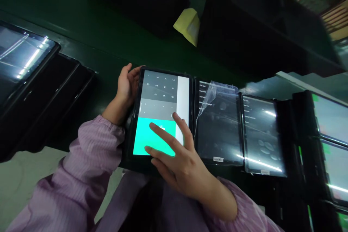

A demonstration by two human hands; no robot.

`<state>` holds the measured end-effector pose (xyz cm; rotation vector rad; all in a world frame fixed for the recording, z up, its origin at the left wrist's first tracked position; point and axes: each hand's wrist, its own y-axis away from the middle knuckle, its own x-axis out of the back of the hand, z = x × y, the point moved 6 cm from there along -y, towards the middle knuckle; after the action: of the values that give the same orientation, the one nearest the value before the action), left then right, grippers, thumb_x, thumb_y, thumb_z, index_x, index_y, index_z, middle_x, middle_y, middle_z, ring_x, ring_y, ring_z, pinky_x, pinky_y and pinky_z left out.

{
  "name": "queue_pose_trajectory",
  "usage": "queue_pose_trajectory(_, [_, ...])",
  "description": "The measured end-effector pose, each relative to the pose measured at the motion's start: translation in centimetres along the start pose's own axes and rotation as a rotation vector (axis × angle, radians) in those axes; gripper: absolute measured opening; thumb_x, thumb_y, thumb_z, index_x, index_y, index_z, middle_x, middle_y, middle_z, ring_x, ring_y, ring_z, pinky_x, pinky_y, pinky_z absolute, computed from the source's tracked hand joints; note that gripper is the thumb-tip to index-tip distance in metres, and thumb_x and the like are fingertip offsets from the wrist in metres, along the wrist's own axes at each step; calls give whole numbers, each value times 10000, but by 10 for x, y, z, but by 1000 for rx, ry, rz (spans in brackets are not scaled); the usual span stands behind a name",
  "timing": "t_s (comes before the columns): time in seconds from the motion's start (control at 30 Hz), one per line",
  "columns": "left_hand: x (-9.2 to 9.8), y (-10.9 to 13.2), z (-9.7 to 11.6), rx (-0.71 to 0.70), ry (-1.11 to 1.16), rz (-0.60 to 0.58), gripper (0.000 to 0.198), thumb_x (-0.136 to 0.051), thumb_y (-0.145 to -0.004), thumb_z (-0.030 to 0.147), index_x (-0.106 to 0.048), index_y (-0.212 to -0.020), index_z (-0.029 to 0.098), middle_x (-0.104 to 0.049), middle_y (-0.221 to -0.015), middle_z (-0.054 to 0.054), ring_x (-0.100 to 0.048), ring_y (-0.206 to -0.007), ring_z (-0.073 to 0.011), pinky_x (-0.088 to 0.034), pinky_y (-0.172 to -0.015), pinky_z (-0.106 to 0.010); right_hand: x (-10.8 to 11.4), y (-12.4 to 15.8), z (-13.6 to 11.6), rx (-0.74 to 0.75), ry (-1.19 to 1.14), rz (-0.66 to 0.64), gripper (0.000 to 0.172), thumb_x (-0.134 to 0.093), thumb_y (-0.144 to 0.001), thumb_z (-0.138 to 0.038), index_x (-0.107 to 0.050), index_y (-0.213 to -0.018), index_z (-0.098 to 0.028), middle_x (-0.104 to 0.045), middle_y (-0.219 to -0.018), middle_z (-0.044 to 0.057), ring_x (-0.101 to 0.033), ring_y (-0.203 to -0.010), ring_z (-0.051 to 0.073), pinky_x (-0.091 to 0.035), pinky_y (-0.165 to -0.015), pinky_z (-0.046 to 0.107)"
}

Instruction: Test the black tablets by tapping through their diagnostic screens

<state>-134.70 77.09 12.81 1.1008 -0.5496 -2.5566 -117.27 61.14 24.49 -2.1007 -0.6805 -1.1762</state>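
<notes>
- Nearest me: purple sleeves (89, 159), low in view.
- Right hand (187, 166): fingers spread wide over the tablet, holding nothing. I can't tell which fingertips actually touch.
- Tablet (157, 107): directly in front of the person, by the near edge of the table. I read a sideways number keypad on screen, bright green panel at the near end.
- Left hand (129, 83): against the tablet's left edge, thumb up, fingers partly hidden. I can't tell whether it grips.
- To the right: second tablet (219, 130) with crumpled clear film (208, 98), then third tablet (265, 130) just beside.
- Left: tablet stack (24, 58), glare on top.
- Beyond: green table (116, 40), yellow paper (187, 23) by black boxes (244, 18).
</notes>
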Motion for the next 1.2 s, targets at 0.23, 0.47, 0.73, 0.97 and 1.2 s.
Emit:
queue_pose_trajectory(0.23, [3,-3,1,6,-16,32,403,-411,-1026,456,-677,-984,156,-667,-780,-78,-721,-869,-253,-588,-756,-314,56,-33,68,-62,181,201,253,-541,-1039,-260,-790,-1081,-240,-543,-1537,68,-285,-1556,410,-425,-1188,672])
queue_pose_trajectory(0.47, [6,-5,1,13,28,9,417,-415,-1026,446,-685,-924,145,-663,-758,-61,-622,-633,-172,-486,-579,-265,33,-67,119,-38,152,169,371,-458,-1079,-393,-809,-1063,-274,-512,-1561,28,-260,-1556,404,-403,-1202,661])
queue_pose_trajectory(0.73, [15,-16,-3,-2,-6,-57,389,-517,-966,510,-697,-989,167,-697,-791,-81,-679,-759,-245,-521,-718,-332,22,-72,128,-32,175,154,413,-420,-1089,-399,-810,-1046,-269,-502,-1565,32,-258,-1554,392,-350,-1227,664])
queue_pose_trajectory(0.97, [16,-15,-2,-5,-30,-62,405,-547,-937,544,-683,-1045,179,-709,-837,-84,-687,-810,-268,-531,-749,-359,28,-75,126,-29,212,218,377,-443,-1084,-368,-800,-1078,-248,-506,-1566,59,-281,-1540,423,-356,-1207,697])
queue_pose_trajectory(1.2, [11,-10,-3,16,25,-12,387,-509,-984,490,-694,-975,151,-675,-781,-73,-636,-678,-208,-501,-700,-312,44,-30,39,79,86,149,250,-553,-1000,-154,-789,-996,-235,-607,-1458,81,-354,-1530,375,-439,-1191,643])
